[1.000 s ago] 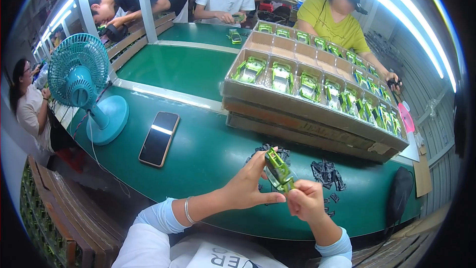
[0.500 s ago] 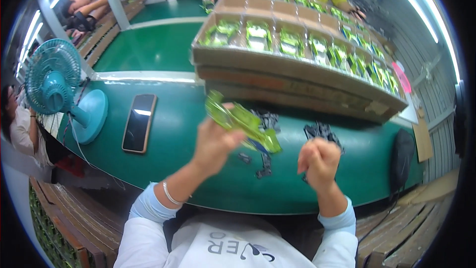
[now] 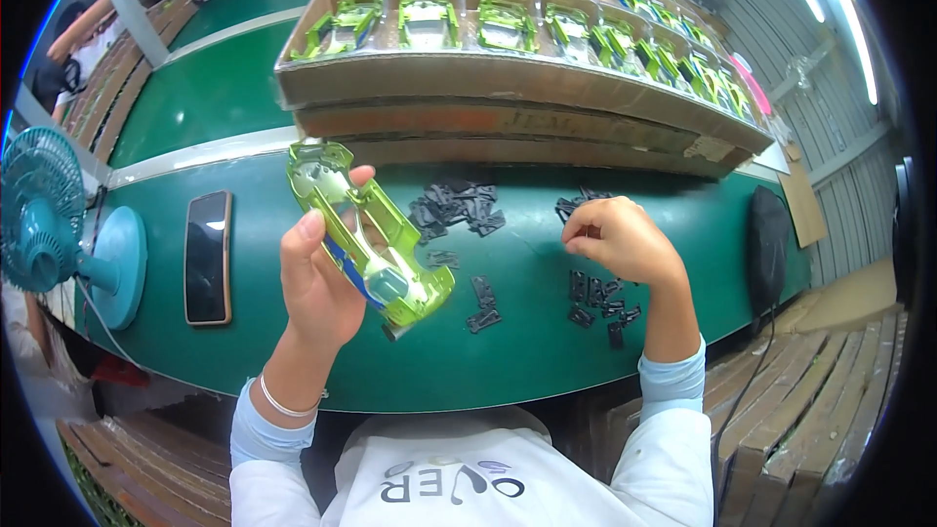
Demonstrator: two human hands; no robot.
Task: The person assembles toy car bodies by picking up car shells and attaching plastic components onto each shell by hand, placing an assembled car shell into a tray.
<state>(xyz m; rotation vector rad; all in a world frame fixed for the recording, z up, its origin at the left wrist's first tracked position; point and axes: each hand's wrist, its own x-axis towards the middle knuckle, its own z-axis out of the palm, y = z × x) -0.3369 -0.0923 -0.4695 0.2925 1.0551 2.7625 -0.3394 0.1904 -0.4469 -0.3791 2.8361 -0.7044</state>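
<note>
Green toy car body (image 3: 369, 239), clamped in my left hand (image 3: 320, 283) above the worktop's (image 3: 244, 107) near edge; my right hand (image 3: 617, 239), fingers curled shut, hovers over black clips (image 3: 597, 295) toward the right end.

Single head-worn fisheye view, steeply downward and forward, close over the green table (image 3: 244, 107), edges bowed.

A black rectangular smartphone with a pale metallic rim (image 3: 207, 257) lies flat on the green table at the left, its dark glossy screen facing up and showing only reflected light. Far across the table, long brown cardboard trays (image 3: 508, 98) are stacked, the top one split into compartments. At the far right, a pink card label (image 3: 753, 84) sits beside them.
</note>
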